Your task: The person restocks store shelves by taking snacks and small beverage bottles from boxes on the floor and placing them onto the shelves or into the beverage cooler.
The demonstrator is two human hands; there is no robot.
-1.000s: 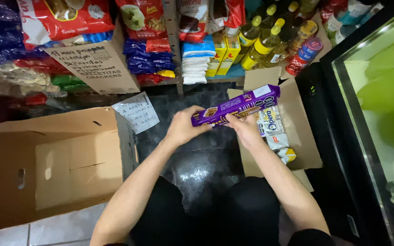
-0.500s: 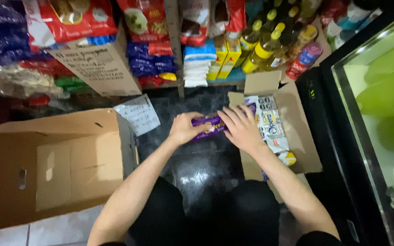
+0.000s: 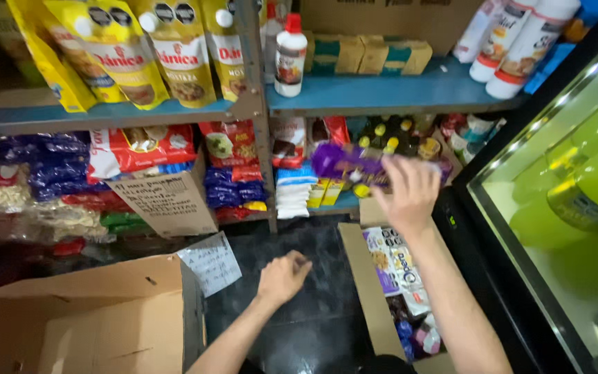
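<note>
purple wrapping, blurred with motion, marks the long snack pack (image 3: 354,165) that my right hand (image 3: 410,190) has lifted up in front of the shelves; my fingers are wrapped over its right end and the rest of the pack sticks out to the left, roughly level, so its length lines up with the shelf edge and not poking into it. it sits in the air just in front of the lower blue shelf (image 3: 337,203), where yellow-capped bottles (image 3: 389,138) and a stack of white packets (image 3: 293,194) are lined up. i hold it from one end, i think, because that leaves the far end free to go in first. my left hand (image 3: 282,277) holds nothing; it hangs low over the dark floor (image 3: 299,325), fingers loosely curled in, apart from everything, between the big empty cardboard box (image 3: 84,318) on my left and the narrower open carton (image 3: 372,305) on my right. that carton lies open right under my right arm, with more packets (image 3: 399,266) of the same kind inside, close enough to reach without moving. yellow pouches (image 3: 174,52) stand on the upper shelf, well above the pack. to my right the glass door (image 3: 562,208) of a cooler shows green bottles, and a handwritten paper note (image 3: 210,262) leans by the big box.
</note>
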